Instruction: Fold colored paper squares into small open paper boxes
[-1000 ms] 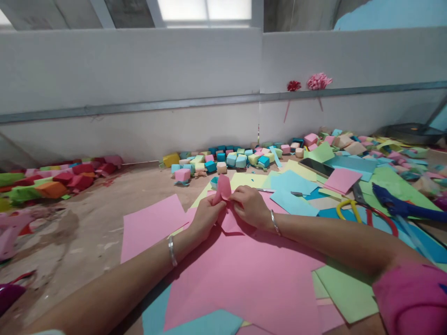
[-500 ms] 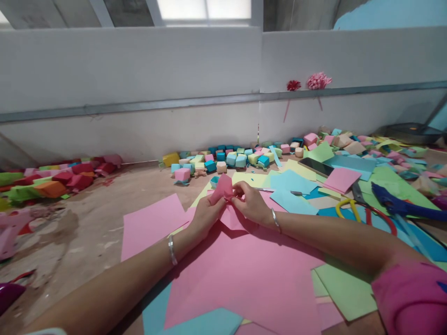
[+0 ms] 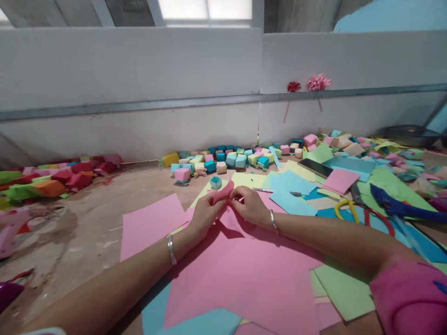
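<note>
Folded pink paper [image 3: 224,191], one: pinched between left hand [image 3: 205,215] and right hand [image 3: 250,205]; top leaning right, long axis unclear.

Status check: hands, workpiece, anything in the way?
Left hand and right hand: both pinching bent pink paper. Large pink sheet beneath. Scissors beside right forearm, not blocking.

A window [image 3: 206,9] at twelve o'clock is glaring white, while the panel [image 3: 131,63] below is looking dull grey. My forearms [image 3: 324,232] are casting soft shadows onto the big pink sheet [image 3: 244,284] at six o'clock. Between my left grip [image 3: 205,213] and right grip [image 3: 250,206], the folded pink paper [image 3: 224,192] is showing slightly soft edges. The wide lens is stretching my sleeve [image 3: 412,298] at four o'clock and smearing the heap [image 3: 393,158] at three.
</note>
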